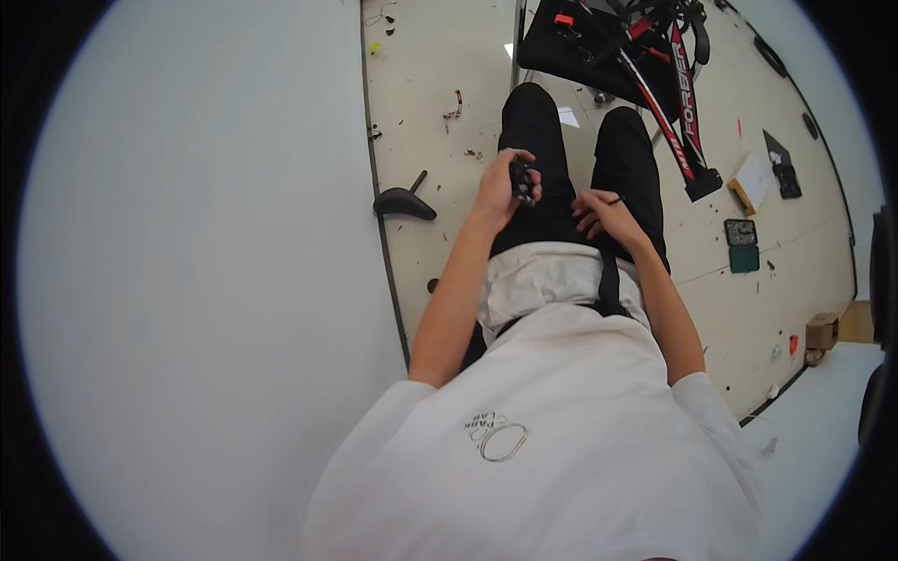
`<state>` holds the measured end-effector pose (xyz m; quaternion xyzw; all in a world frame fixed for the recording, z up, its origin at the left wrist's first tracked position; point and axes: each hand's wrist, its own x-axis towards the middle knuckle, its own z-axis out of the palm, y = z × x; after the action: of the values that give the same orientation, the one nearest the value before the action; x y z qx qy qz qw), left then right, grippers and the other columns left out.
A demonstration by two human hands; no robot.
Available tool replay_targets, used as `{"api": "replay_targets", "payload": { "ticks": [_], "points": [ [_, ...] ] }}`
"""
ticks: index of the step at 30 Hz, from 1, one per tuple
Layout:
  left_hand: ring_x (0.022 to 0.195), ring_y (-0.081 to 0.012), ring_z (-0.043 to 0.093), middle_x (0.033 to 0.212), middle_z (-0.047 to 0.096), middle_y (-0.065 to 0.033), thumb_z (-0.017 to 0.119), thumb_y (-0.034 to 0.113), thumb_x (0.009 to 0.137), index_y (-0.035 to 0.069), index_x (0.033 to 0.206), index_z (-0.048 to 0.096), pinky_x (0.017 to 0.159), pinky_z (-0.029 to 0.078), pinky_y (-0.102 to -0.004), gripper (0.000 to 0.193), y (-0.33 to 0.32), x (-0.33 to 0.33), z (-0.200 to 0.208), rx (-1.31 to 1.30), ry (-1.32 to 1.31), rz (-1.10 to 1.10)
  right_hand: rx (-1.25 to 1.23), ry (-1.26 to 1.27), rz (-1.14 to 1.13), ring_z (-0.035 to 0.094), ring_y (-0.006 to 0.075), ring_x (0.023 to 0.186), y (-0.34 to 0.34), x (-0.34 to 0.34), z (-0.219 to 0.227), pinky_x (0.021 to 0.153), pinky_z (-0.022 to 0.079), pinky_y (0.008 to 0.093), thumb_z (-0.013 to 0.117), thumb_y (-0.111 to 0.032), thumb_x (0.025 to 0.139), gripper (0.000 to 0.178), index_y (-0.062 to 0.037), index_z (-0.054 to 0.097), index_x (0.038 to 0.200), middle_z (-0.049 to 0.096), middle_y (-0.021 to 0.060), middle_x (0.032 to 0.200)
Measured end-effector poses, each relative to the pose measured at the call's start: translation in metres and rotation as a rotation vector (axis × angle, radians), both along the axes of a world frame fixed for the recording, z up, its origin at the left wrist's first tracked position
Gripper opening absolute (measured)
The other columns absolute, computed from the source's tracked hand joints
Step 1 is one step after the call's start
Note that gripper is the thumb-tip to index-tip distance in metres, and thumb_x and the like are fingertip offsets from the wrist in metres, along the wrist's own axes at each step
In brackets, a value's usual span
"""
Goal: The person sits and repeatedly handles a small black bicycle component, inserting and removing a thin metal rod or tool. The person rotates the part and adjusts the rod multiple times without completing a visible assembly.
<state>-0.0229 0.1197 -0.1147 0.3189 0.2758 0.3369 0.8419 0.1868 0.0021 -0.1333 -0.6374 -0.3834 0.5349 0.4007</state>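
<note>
My left hand (499, 190), above my left thigh, is closed round a chunky black part (522, 183) with small shiny spots. It resembles a bicycle pedal, but the fingers cover some of it and its kind is not certain. Over my right thigh is my right hand (606, 215), its fingers curled. A short, thin dark thing (615, 199) shows at those fingers, too small to name. The two hands are apart. Ahead of my knees, a red, black and white bicycle frame (669, 103) rests over a black-topped stand or table (552, 61).
A bicycle saddle with its post (405, 203) lies on the floor at left by the wall. Small parts (455, 110) are scattered about. To the right lie an open green case (743, 246), a white and yellow box (749, 184), a black case (786, 173) and a cardboard box (822, 331).
</note>
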Motion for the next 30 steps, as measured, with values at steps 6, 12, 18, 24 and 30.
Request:
{"api": "replay_targets", "payload": {
  "ticks": [6,12,18,24,30],
  "points": [
    [0.076,-0.0238,0.061,0.087,0.063,-0.0133,0.042,0.030,0.099,0.004,0.115,0.054,0.071,0.050,-0.0358,0.033,-0.015,-0.006,0.025,-0.136,-0.172,-0.028,0.054,-0.163,0.189,0.065,0.0128,0.064,-0.012,-0.016,0.004,0.059,0.052,0.0255,0.064,-0.004,0.086,0.008,0.0031,0.067,0.088,0.067,0.0073,0.073],
    [0.080,-0.0240,0.059,0.087,0.061,-0.0133,0.044,0.020,0.098,0.005,0.117,0.051,0.077,0.048,-0.0353,0.025,-0.023,-0.001,0.024,-0.087,-0.149,0.005,0.066,0.049,-0.060,0.070,0.0149,0.072,-0.015,-0.020,0.030,0.067,0.057,0.0251,0.068,-0.003,0.085,0.010,0.0059,0.068,0.089,0.070,0.0098,0.079],
    [0.086,-0.0261,0.056,0.092,0.057,-0.0146,0.046,0.017,0.093,0.006,0.116,0.047,0.080,0.046,-0.0362,0.025,-0.048,0.018,0.069,0.041,-0.242,-0.127,0.394,0.185,-0.323,0.071,0.0169,0.078,-0.041,-0.041,0.108,0.072,0.059,0.0249,0.072,0.001,0.083,0.013,0.0078,0.068,0.093,0.071,0.0133,0.087],
    [0.090,-0.0234,0.057,0.098,0.056,-0.0139,0.052,0.003,0.084,0.007,0.118,0.044,0.084,0.050,-0.0368,0.036,-0.093,0.024,0.130,0.281,-0.306,-0.241,0.848,0.025,-0.407,0.069,0.0145,0.081,-0.088,-0.064,0.153,0.075,0.058,0.0250,0.070,0.005,0.085,0.011,0.0062,0.067,0.095,0.070,0.0112,0.090],
    [0.090,-0.0207,0.058,0.100,0.057,-0.0126,0.052,0.005,0.092,0.007,0.122,0.041,0.077,0.052,-0.0348,0.032,-0.128,0.007,0.160,0.406,-0.237,-0.158,1.142,-0.090,-0.383,0.067,0.0139,0.083,-0.106,-0.084,0.167,0.076,0.055,0.0247,0.069,0.011,0.082,0.013,0.0038,0.067,0.093,0.068,0.0112,0.094]
  ]
}}
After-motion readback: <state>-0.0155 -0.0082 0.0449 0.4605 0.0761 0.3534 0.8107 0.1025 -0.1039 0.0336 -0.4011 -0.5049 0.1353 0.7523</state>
